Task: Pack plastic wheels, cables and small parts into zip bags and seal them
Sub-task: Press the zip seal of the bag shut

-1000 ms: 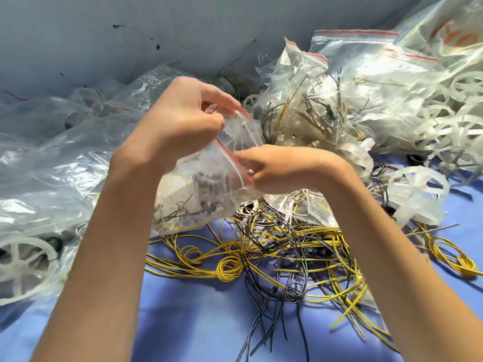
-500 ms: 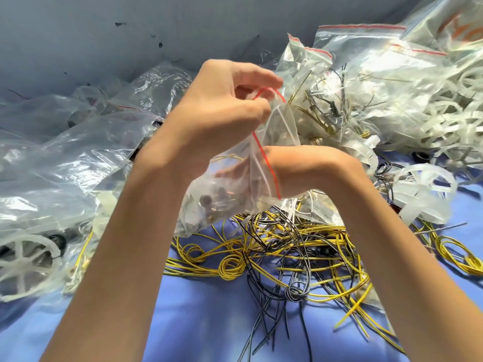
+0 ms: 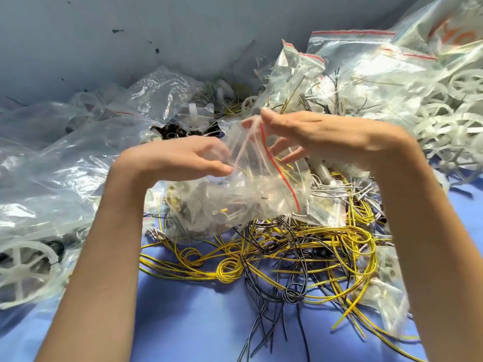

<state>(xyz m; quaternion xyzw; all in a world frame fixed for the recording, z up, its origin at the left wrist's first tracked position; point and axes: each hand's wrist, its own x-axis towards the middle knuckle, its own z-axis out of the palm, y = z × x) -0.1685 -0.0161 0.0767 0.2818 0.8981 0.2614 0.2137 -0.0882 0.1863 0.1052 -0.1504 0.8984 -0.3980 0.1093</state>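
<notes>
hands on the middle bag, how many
2: the left hand holds the left side of the bag, and the right hand pinches its top near the red strip. Neither is hidden.

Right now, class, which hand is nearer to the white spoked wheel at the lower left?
Left. The left hand is up and right of the white spoked wheel; the right hand lies farther right, past the zip bag.
</notes>
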